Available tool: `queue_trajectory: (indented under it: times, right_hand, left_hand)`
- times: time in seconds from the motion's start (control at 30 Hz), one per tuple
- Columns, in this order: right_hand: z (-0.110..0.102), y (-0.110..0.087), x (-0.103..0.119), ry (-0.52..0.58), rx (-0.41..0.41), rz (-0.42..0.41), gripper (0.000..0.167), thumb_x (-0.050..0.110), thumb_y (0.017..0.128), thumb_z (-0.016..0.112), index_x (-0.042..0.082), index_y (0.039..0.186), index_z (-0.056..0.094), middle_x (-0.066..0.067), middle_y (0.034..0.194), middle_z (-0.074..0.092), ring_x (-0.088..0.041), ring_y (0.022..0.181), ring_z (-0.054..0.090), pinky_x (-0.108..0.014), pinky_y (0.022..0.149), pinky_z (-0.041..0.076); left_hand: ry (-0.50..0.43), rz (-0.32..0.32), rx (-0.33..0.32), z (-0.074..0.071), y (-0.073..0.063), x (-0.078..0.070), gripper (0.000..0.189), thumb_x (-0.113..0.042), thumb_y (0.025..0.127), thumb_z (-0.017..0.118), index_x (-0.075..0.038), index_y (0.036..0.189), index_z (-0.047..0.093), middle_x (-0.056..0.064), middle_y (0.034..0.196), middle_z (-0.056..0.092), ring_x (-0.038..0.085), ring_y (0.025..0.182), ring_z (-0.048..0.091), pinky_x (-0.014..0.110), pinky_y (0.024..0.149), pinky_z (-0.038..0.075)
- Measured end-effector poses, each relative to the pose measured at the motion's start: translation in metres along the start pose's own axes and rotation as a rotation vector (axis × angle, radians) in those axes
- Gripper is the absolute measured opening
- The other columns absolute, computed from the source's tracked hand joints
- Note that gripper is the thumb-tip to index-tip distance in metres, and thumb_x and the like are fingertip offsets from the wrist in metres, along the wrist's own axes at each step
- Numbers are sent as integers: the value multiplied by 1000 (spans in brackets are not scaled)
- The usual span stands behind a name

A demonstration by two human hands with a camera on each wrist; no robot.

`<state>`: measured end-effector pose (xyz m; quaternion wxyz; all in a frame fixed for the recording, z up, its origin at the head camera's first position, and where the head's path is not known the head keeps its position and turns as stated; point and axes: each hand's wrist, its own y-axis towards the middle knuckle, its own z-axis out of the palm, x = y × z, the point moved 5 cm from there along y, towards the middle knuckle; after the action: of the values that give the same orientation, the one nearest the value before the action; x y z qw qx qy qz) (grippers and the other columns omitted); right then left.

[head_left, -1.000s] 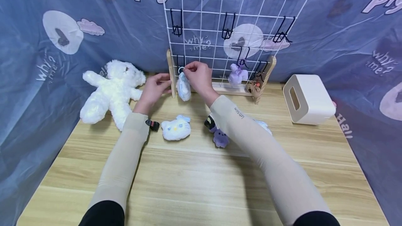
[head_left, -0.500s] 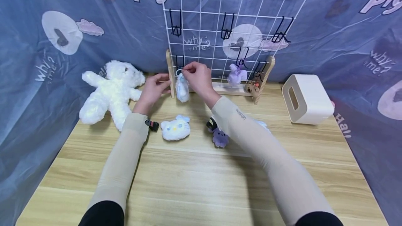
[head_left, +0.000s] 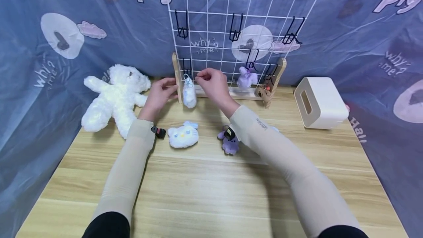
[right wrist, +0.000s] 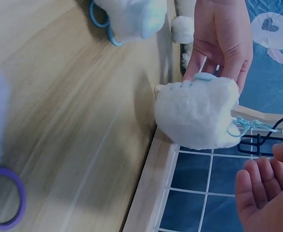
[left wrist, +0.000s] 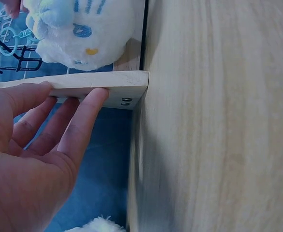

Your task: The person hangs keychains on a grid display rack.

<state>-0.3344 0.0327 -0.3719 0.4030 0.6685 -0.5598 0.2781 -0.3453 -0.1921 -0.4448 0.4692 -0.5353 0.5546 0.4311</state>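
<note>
A white cat-head plush keychain (head_left: 189, 93) with blue details hangs at the lower left black hook (left wrist: 21, 60), its pale blue ring (left wrist: 8, 41) around the hook's wire. My right hand (head_left: 214, 85) is just right of it, thumb and index tips close together and nothing held; its curled fingers (right wrist: 264, 181) show apart from the ring in the right wrist view. Fingertips of my left hand (head_left: 160, 93) touch the outer side of the rack's left wooden post (left wrist: 98, 79). Another white cat plush (head_left: 183, 136) and a purple plush (head_left: 230, 145) lie on the table.
The white wire grid (head_left: 228, 21) bears several black hooks. A purple plush (head_left: 247, 79) and a brown plush (head_left: 263, 92) hang at its lower right. A large white plush (head_left: 115, 96) lies left; a cream box (head_left: 325, 102) stands right. Printed cloth (head_left: 26, 120) surrounds the table (head_left: 205, 194).
My right hand has let go of the keychain's ring and drawn off to the right. The plush hangs by itself. My left hand keeps its place at the post; the view shifts slightly.
</note>
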Motion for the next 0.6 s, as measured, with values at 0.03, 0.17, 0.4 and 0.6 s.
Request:
queue_trajectory:
  times: [0.03, 0.17, 0.4, 0.6]
  right_hand:
    - [-2, -1, -1, -3, 1, 2, 14, 21, 103, 79, 11, 110, 85, -9, 104, 83, -19, 96, 74, -30, 91, 62]
    - [-8, -6, -5, 7, 3, 21, 15, 21, 104, 79, 10, 111, 85, -9, 105, 82, -19, 97, 73, -28, 91, 60]
    - [-19, -12, -12, 98, 17, 53, 16, 19, 104, 80, 8, 114, 85, -10, 108, 81, -14, 95, 70, -20, 82, 57]
    - [-30, -20, -19, 182, 37, 54, 21, 13, 103, 79, 0, 119, 82, -14, 110, 80, -9, 93, 67, -14, 78, 55]
  left_hand:
    - [-1, 1, 1, 0, 0, 0, 44, -7, 114, 65, 4, 156, 60, 28, 153, 63, 21, 116, 73, 38, 106, 72]
    - [0, 4, 3, 0, -1, 0, 44, -8, 114, 65, 4, 156, 60, 28, 153, 63, 23, 117, 73, 40, 107, 72]
    - [22, 7, 5, -2, -2, 1, 44, -10, 115, 64, 3, 156, 60, 27, 152, 63, 24, 119, 73, 42, 109, 71]
    - [15, 11, 6, -1, -1, 2, 44, -9, 114, 64, 4, 156, 60, 28, 152, 63, 24, 118, 73, 42, 109, 71]
